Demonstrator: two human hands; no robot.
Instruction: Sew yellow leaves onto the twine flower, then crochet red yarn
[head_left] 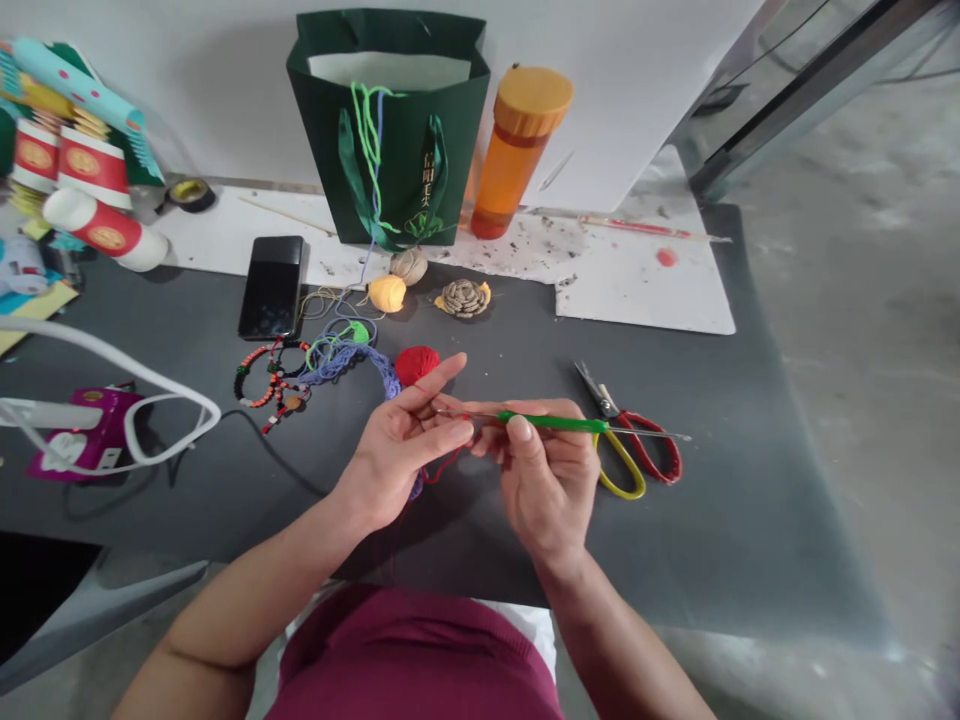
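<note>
My right hand (pixel 550 480) is closed around the green handle of a crochet hook (pixel 566 423), its metal ends sticking out both ways. Thin red yarn (pixel 448 462) runs at the hook's left end, where my left hand (pixel 397 450) pinches it between thumb and fingers, the index finger pointing out. Just behind the left hand sits a red yarn ball (pixel 417 366). Blue-purple crocheted yarn (pixel 352 362) lies left of it and passes partly under that hand. Scissors (pixel 626 430) with one red and one yellow handle rest beside my right hand, blades apart.
A dark green paper bag (pixel 390 150) and an orange bottle (pixel 517 150) stand at the back. A black phone (pixel 271 288), beaded bracelets (pixel 270 380), a yellow yarn ball (pixel 387 294) and a crocheted flower (pixel 463 297) lie before them. A white cable (pixel 150 370) loops at left.
</note>
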